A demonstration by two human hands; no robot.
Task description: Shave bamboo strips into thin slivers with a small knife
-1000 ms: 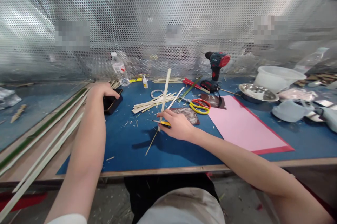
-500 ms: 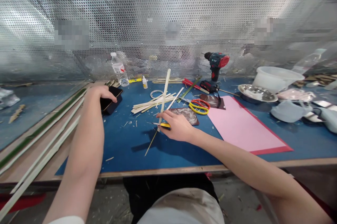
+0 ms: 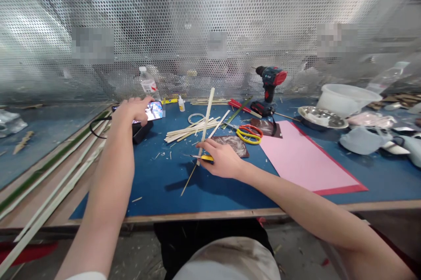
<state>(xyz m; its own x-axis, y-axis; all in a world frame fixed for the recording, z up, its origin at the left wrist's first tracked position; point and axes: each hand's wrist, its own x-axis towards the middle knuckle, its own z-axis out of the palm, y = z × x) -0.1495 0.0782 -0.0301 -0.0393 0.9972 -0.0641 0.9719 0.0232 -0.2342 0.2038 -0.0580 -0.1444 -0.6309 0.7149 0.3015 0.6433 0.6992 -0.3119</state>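
Phone [image 3: 154,110] in the left hand [image 3: 130,111], one yellow craft knife [image 3: 206,157] in the right hand [image 3: 222,158].

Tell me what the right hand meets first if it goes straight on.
The right hand meets the upright strip first, at its fingertips, though depth is unclear; the pile of strips lies beyond.

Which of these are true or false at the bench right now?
1. The left hand holds a phone with a lit screen: true.
2. The right hand holds scissors: false, it holds a yellow utility knife.
3. The red-and-yellow scissors lie on the pink sheet: false, they lie beside it.
4. The cordless drill stands upright: true.
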